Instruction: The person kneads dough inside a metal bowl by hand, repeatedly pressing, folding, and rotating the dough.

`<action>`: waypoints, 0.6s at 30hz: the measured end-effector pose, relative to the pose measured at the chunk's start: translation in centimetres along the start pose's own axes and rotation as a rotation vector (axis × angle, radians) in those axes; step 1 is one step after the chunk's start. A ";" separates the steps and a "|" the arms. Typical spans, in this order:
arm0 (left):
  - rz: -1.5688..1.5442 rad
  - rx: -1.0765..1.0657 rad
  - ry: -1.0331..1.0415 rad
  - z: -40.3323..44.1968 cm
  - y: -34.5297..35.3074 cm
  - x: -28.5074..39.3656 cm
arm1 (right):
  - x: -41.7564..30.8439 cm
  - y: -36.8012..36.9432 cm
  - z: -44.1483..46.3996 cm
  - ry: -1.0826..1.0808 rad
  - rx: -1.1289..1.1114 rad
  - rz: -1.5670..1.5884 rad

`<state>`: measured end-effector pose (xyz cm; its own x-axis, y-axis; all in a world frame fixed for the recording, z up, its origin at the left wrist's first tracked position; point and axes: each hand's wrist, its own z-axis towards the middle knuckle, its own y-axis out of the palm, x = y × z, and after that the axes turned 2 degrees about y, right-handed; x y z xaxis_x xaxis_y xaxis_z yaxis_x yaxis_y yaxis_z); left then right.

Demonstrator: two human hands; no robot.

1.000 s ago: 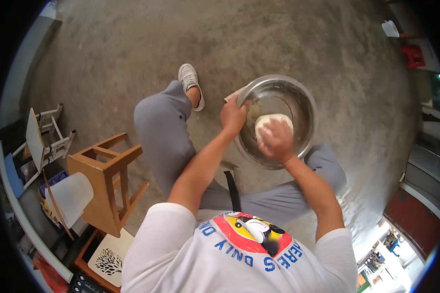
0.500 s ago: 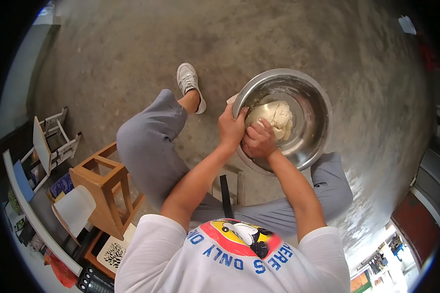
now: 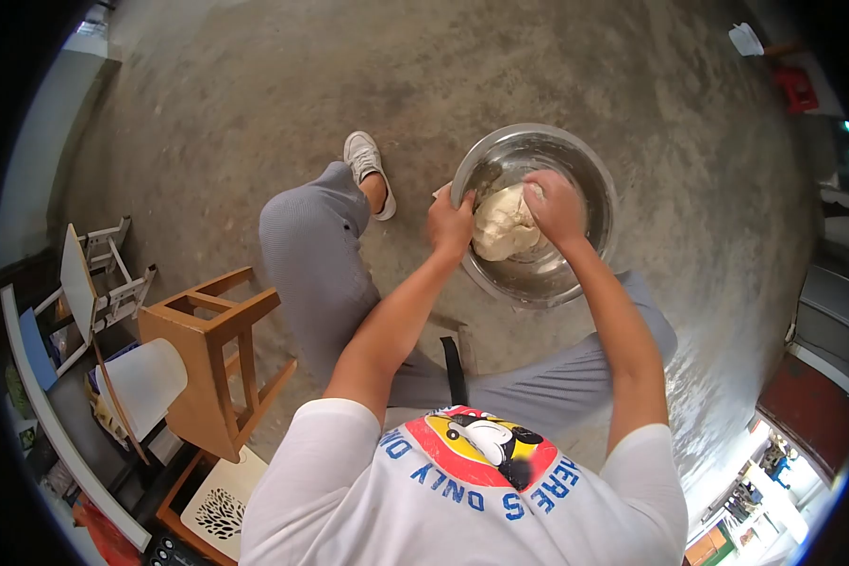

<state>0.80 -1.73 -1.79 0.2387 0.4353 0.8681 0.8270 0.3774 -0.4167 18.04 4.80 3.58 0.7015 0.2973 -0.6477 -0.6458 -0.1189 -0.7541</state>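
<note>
A wide steel bowl [image 3: 511, 291] rests between my knees, with a lump of pale dough [image 3: 506, 228] lying toward its left side. My left hand [image 3: 451, 224] is closed over the bowl's left rim, thumb inside and the other fingers outside. Inside the bowl, my right hand [image 3: 557, 206] presses the right side of the dough with its fingers curled over it. Bits of dough or flour smear the bowl's inner wall.
A wooden stool [image 3: 219, 363] stands at my left with a white container [image 3: 156, 382] beside it. Farther left is a folding step stool [image 3: 104, 274]. A red object [image 3: 797, 90] is at the far right. My white shoe [image 3: 363, 156] is on the concrete floor.
My right hand has moved from the dough's lower left to its right side. The dough looks smoother and sits farther left in the bowl. My left hand stays on the rim.
</note>
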 end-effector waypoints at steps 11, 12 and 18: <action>0.103 -0.028 0.102 1.0 -0.8 -0.9 | -0.4 5.0 -8.1 -0.012 0.023 -0.417; 0.105 -0.026 0.094 1.0 -0.7 -1.1 | -0.2 5.0 -9.2 -0.051 0.184 -0.384; 0.095 -0.052 0.037 1.5 -0.2 -0.7 | 2.4 5.5 -5.6 -0.091 0.073 -0.271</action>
<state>-0.29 -0.91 -2.67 0.3348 0.4362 0.8353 0.8251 0.2924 -0.4834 17.79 -0.43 -2.72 0.8235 0.3934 -0.4089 -0.4612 0.0443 -0.8862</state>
